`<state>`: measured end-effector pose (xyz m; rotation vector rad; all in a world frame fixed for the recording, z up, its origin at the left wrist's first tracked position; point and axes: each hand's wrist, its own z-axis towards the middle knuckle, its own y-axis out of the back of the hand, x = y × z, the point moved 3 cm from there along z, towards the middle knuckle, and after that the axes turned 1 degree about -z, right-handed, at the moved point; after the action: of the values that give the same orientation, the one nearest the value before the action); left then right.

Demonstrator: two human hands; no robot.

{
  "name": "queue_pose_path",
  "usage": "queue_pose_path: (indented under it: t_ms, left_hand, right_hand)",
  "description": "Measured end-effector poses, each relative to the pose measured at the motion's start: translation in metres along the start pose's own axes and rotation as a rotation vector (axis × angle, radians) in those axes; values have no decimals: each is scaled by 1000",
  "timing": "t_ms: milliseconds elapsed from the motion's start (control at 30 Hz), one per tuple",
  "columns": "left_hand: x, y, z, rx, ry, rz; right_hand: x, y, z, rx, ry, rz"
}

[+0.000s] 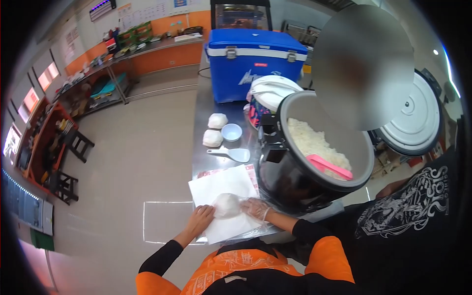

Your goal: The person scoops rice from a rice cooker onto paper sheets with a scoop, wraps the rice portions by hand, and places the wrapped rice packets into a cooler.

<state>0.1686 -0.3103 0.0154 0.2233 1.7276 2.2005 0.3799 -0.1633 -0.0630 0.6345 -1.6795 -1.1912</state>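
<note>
A rounded white mound (227, 205), which looks like rice, sits on white paper (216, 184) at the table's near end. My bare left hand (199, 220) is at the mound's left side, its fingers closed at the paper's edge. On the right side, my right hand (255, 209) wears a clear plastic glove and lies against the mound with fingers stretched out. Beyond the paper are a white rice paddle (231, 154), a small pale blue bowl (231, 132) and two white wrapped bundles (213, 138).
A large open rice cooker (275, 177) stands to the right, with rice (314, 142) and a pink scoop (329, 166) inside. Behind it are a white-lidded container (275, 93) and a blue cooler (255, 59). A person in a black shirt (408, 201) stands at the right.
</note>
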Motion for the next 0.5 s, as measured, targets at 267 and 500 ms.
queue_pose_path:
  t_ms: [267,500]
  left_hand:
    - [26,-10,14,96,330,-398]
    - [45,-22,45,94,623,-540]
  right_hand:
    - [-4,18,28,25,15,-30]
    - [-8,28,54,99,-373,872]
